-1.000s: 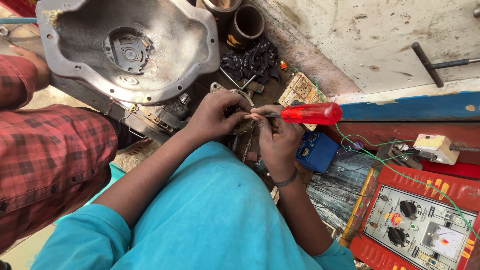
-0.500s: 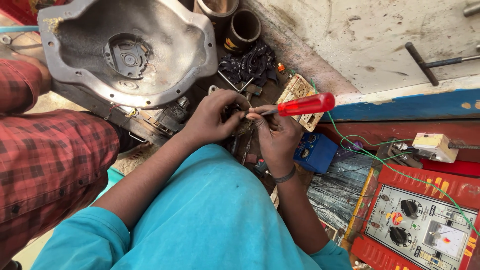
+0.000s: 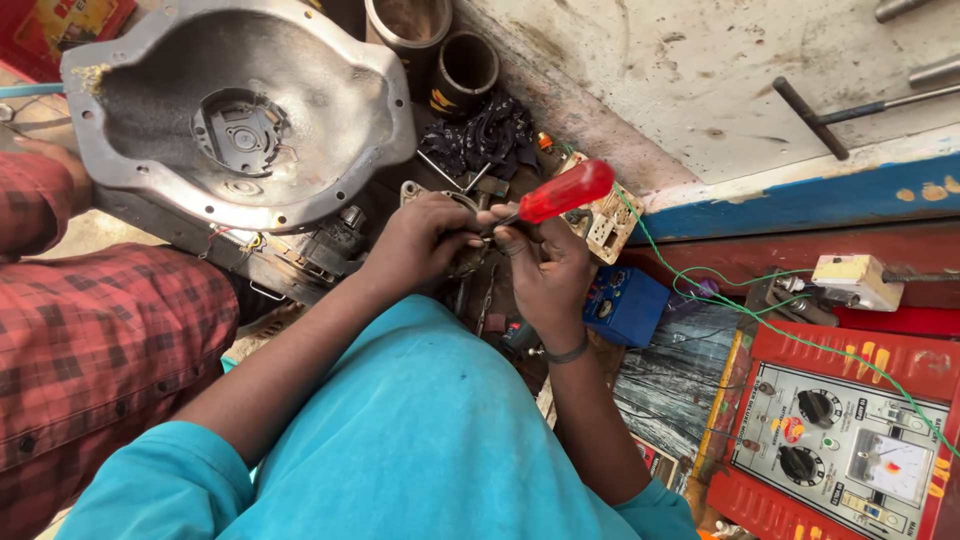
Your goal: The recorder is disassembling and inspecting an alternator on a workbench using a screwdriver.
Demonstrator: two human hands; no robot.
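Note:
My right hand (image 3: 545, 265) grips a screwdriver with a red handle (image 3: 565, 190), its shaft pointing left and down into a small metal part. My left hand (image 3: 425, 240) holds that small dark part (image 3: 468, 262) close against the screwdriver tip; the fingers hide most of it. Both hands meet over a cluttered, greasy floor, just above my turquoise sleeves and lap.
A large grey cast-metal housing (image 3: 235, 110) lies at the upper left. A person in a red checked shirt (image 3: 90, 340) sits at my left. A blue box (image 3: 625, 305), a red meter panel (image 3: 850, 440) with green wire, and a white adapter (image 3: 855, 280) lie at the right.
The red screwdriver handle has tilted slightly and shifted a little left and up; both hands stay together on the small part. The view has drifted a bit.

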